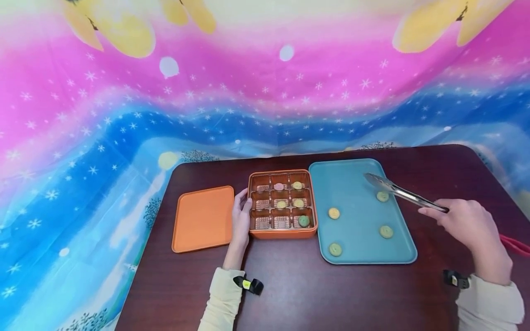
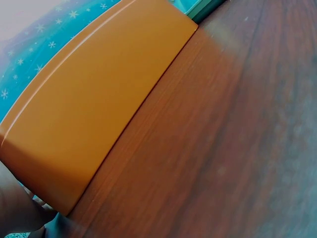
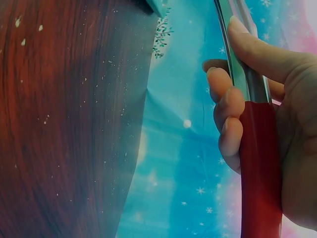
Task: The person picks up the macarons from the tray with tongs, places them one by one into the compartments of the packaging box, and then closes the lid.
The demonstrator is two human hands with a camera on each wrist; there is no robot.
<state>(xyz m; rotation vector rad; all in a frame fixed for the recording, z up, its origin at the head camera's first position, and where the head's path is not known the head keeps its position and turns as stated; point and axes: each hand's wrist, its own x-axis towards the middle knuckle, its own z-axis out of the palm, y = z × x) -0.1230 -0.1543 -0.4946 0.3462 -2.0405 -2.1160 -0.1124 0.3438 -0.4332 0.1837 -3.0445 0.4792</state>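
An orange box with a brown divided insert stands mid-table. Its compartments hold a pink cookie, three yellow cookies and a green cookie. My left hand rests against the box's left side, its thumb at the rim; in the left wrist view only part of that hand shows at the box's corner. With my right hand I grip metal tongs with a red handle. The tong tips hover over the upper right of a teal tray, near a green cookie.
Also on the tray are a yellow cookie and two more green cookies. An orange lid lies left of the box. Behind the dark wooden table hangs a printed cloth.
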